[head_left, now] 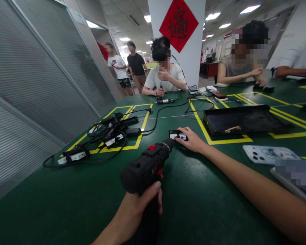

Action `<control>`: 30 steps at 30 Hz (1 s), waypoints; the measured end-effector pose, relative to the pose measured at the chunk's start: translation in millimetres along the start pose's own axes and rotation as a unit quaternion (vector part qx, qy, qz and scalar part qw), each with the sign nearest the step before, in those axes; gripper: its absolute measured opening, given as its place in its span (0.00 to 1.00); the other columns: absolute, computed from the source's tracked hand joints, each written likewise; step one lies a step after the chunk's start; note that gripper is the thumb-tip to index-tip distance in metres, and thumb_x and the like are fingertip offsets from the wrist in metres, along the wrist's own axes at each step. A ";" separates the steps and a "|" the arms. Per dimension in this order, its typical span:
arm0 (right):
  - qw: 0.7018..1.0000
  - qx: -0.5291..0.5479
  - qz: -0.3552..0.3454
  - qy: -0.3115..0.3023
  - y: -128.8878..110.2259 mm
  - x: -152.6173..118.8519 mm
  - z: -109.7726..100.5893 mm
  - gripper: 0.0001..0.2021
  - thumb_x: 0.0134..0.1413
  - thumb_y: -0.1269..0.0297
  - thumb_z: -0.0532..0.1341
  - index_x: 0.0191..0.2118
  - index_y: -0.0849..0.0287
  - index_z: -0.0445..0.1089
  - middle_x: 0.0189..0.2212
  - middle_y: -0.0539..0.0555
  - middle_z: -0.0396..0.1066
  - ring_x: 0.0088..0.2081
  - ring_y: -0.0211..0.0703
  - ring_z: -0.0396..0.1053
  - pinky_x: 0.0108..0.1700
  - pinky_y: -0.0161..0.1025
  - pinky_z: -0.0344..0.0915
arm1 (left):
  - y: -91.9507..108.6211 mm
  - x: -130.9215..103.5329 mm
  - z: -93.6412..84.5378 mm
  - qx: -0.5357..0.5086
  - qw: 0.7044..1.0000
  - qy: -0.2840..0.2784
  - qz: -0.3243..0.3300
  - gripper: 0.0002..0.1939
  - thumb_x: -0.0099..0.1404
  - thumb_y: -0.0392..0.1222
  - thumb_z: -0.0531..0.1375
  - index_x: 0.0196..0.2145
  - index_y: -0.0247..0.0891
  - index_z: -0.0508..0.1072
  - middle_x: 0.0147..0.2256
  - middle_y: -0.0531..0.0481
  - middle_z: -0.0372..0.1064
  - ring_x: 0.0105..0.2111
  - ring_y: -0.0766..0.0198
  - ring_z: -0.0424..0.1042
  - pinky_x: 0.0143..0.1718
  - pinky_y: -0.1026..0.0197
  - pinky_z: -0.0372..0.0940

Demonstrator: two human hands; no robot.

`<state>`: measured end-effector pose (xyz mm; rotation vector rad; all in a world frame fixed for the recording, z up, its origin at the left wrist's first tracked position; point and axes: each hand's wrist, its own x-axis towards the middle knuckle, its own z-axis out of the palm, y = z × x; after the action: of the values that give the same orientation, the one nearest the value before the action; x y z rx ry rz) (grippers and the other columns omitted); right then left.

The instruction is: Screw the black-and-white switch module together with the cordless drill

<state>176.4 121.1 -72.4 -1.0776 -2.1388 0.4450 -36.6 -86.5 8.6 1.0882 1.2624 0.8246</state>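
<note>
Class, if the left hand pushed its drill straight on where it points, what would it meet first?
Probably the small part gripped by the right hand; the drill points at it, though whether its tip touches is unclear.

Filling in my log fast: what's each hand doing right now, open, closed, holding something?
Left hand: closed, holding the black drill.
Right hand: closed on a small black-and-white part.

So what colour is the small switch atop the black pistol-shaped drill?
The switch is red; see the head view.
</note>
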 end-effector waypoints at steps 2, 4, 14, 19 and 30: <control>1.000 0.000 -0.001 0.000 -0.3 0.2 -0.1 0.24 0.55 0.51 0.57 0.56 0.52 0.58 0.45 0.56 0.59 0.44 0.45 0.65 0.49 0.44 0.62 | -0.6 0.1 0.5 0.007 1.000 0.004 -0.004 0.17 0.61 0.52 0.56 0.36 0.34 0.68 0.23 0.51 0.66 0.22 0.62 0.68 0.28 0.58 0.62; 1.000 0.001 -0.001 -0.001 -0.2 0.5 -0.2 0.24 0.55 0.51 0.57 0.56 0.53 0.58 0.45 0.56 0.59 0.44 0.45 0.65 0.49 0.44 0.62 | -0.8 0.1 0.3 0.004 1.000 0.009 -0.003 0.18 0.61 0.53 0.57 0.37 0.34 0.69 0.23 0.50 0.67 0.22 0.61 0.68 0.27 0.58 0.62; 1.000 -0.001 -0.001 0.003 0.1 0.3 0.0 0.24 0.55 0.50 0.56 0.56 0.52 0.58 0.45 0.56 0.59 0.44 0.46 0.65 0.49 0.45 0.62 | -1.9 1.0 -0.8 -0.022 1.000 0.010 0.003 0.20 0.61 0.52 0.56 0.44 0.34 0.65 0.23 0.52 0.67 0.21 0.61 0.68 0.25 0.58 0.63; 1.000 0.000 -0.002 -0.003 1.5 0.7 0.0 0.25 0.55 0.49 0.56 0.56 0.52 0.57 0.45 0.56 0.59 0.44 0.46 0.65 0.49 0.45 0.62 | -4.4 1.3 -4.1 -0.025 1.000 0.007 -0.010 0.19 0.61 0.53 0.55 0.42 0.34 0.67 0.23 0.51 0.67 0.22 0.60 0.69 0.26 0.58 0.63; 1.000 0.004 0.000 -0.003 1.1 0.7 -0.8 0.22 0.58 0.52 0.53 0.56 0.53 0.58 0.46 0.56 0.59 0.46 0.44 0.64 0.51 0.43 0.60 | -4.6 0.6 -6.8 -0.014 0.999 -0.019 -0.028 0.21 0.63 0.54 0.53 0.23 0.33 0.68 0.24 0.49 0.66 0.24 0.61 0.68 0.29 0.57 0.62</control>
<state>177.3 122.2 -72.2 -1.0719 -2.1404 0.4577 -43.6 -86.2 4.2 1.0378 1.2410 0.7736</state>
